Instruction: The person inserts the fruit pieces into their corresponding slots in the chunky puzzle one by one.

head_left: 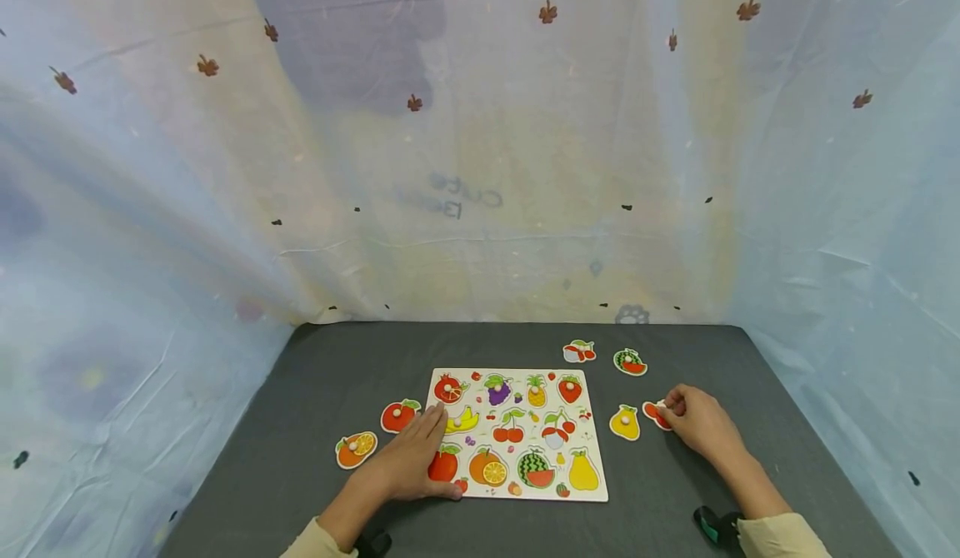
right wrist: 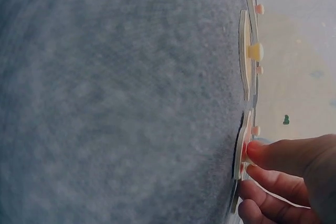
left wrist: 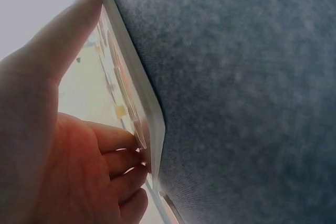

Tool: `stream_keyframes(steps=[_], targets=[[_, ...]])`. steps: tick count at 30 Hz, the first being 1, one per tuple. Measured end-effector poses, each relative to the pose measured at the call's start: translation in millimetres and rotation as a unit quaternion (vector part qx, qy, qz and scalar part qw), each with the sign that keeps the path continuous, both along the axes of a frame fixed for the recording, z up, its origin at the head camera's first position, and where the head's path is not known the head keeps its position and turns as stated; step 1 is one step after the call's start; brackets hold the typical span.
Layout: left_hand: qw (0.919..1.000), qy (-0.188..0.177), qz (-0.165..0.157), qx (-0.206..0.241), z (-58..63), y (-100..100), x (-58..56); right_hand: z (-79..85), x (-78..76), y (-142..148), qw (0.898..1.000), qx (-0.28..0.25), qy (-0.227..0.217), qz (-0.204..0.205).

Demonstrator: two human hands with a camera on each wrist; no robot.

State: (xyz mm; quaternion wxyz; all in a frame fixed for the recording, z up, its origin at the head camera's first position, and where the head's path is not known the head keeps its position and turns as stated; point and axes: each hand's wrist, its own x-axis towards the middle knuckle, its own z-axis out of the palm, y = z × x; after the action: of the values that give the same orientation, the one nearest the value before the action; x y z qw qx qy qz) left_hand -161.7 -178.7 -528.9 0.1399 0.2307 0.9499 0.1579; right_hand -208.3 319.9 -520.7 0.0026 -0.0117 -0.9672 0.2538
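Note:
A white fruit puzzle board (head_left: 525,459) lies flat on the grey table. My left hand (head_left: 408,460) rests on its left edge, fingers extended over the board and thumb along the near edge. In the left wrist view, fingertips lie on the board's face, close to its corner. To the right, my right hand (head_left: 703,426) pinches a red fruit puzzle piece (head_left: 655,413) between thumb and fingers. The right wrist view has this piece (right wrist: 238,156) low over the cloth, thumb at its knob. A yellow pear piece (head_left: 625,424) sits just left of it.
Behind the pear lie a watermelon piece (head_left: 630,363) and a red-and-white fruit piece (head_left: 579,351). Left of the board are a red apple piece (head_left: 397,417) and an orange piece (head_left: 356,450). A patterned curtain (head_left: 480,158) hangs behind the table.

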Motion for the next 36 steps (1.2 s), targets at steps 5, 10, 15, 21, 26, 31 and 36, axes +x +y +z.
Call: stream_keyframes(steps=[5, 10, 15, 21, 26, 31, 36], targets=[[1.0, 0.003, 0.001, -0.005, -1.1, 0.1, -0.6, -0.8, -1.5, -1.4, 1.0, 0.001, 0.008, 0.003], [1.0, 0.002, 0.007, -0.007, 0.9, 0.8, -0.5, -0.8, -3.0, -6.4, 0.999, 0.005, 0.025, 0.022], [0.9999, -0.003, 0.011, -0.005, 4.5, 1.7, 0.6, 0.7, -4.1, -13.5, 0.999, 0.012, 0.037, 0.034], [0.9999, -0.003, 0.01, -0.009, 5.4, 2.4, 0.8, 3.8, -3.3, -25.9, 0.997, 0.016, 0.059, 0.04], [1.0, 0.001, 0.0, -0.006, 5.8, 0.9, -0.1, 5.5, -2.3, -38.9, 0.997, 0.02, 0.061, 0.043], [1.0, 0.003, -0.003, -0.009, 6.4, 1.2, 0.3, 7.9, -0.9, -50.2, 0.996, 0.012, 0.071, 0.06], [0.9999, 0.003, -0.003, -0.011, 6.2, 3.4, 1.3, 10.2, 0.6, -60.8, 0.994, 0.007, 0.079, 0.075]])
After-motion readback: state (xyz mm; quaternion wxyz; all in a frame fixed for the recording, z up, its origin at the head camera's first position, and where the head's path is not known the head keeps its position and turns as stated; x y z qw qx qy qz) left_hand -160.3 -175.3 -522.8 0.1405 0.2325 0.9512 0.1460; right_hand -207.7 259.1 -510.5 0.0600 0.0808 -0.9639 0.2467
